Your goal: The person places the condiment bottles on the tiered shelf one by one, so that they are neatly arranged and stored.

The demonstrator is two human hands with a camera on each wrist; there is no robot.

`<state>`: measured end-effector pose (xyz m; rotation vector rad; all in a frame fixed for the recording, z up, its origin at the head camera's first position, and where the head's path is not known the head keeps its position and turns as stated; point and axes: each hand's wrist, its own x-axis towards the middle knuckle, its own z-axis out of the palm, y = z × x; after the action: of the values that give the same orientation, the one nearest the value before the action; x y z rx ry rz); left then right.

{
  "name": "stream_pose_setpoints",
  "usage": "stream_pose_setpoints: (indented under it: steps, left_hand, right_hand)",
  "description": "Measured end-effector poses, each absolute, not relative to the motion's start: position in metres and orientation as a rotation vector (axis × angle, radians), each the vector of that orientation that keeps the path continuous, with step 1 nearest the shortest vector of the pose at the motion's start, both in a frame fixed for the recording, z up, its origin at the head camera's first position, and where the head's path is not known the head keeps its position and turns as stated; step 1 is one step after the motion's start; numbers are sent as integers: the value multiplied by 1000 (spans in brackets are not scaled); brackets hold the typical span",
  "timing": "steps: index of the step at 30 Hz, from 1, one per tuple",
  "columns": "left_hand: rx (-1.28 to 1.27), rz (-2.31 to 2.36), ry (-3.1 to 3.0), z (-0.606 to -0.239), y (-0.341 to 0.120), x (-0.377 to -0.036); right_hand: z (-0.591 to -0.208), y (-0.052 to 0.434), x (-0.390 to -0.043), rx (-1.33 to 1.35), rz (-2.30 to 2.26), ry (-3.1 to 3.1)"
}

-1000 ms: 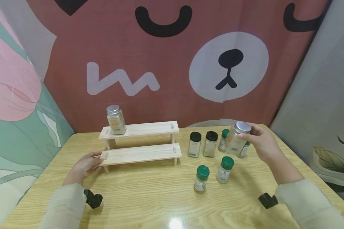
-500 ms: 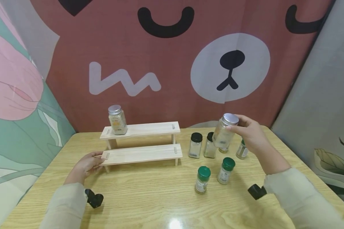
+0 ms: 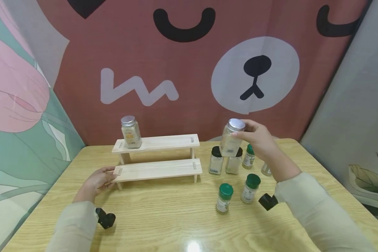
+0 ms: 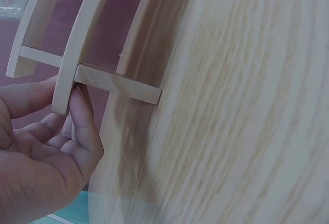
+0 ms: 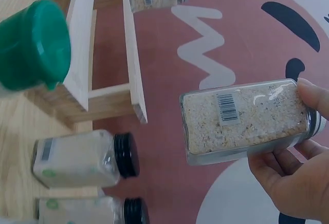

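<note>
Table (image 3: 163, 213): evenly lit, and there's the white glare low in the head view, soft shadow beside the left sleeve (image 3: 74, 225).
Shelf (image 4: 85, 34): dim and hazy from the left wrist, lines bowed by the lens!
Jar (image 5: 241, 121): crisp from the right wrist, pale shine along the glass.
Green cap (image 5: 41, 44): big in front there, blurred soft.

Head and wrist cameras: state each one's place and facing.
Head: on the head, facing forward and down at the table; sleeves, left hand and right hand show.
Left wrist: on that wrist, facing the rack; left hand shows.
Right wrist: on that wrist, facing the held jar; right hand shows.
Head and right wrist share the jar.
</note>
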<state>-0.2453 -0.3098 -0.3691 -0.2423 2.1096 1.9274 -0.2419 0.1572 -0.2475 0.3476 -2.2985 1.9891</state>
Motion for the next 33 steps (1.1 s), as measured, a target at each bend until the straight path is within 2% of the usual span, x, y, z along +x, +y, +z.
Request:
stream_pose_setpoints:
  steps: [33]
  left_hand:
    - [-348,1929,2120,-364,-304,-244]
  right_hand:
    - [-239,41,-283,367,2112,-2416]
